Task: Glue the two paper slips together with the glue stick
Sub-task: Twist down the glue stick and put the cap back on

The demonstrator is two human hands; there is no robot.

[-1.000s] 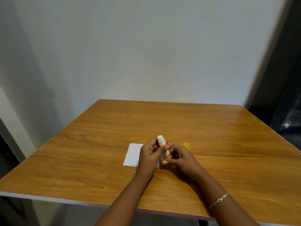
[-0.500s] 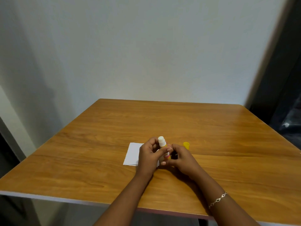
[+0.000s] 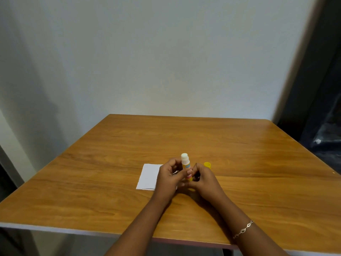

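Note:
An uncapped glue stick (image 3: 185, 162) stands upright above the table, its white glue tip showing at the top. My left hand (image 3: 168, 179) grips its barrel with thumb and fingers. My right hand (image 3: 203, 180) pinches the yellow base of the same stick from the right. White paper (image 3: 148, 176) lies flat on the table, to the left of and partly under my left hand; I cannot tell whether it is one slip or two. The yellow cap (image 3: 207, 165) stands on the table just behind my right hand.
The wooden table (image 3: 184, 137) reaches back to a white wall. Its front edge runs below my forearms. A dark doorway with a dark bundle is at the far right.
The glue stick has straightened from a slight tilt to nearly upright. Both hands keep their hold around it and have barely shifted.

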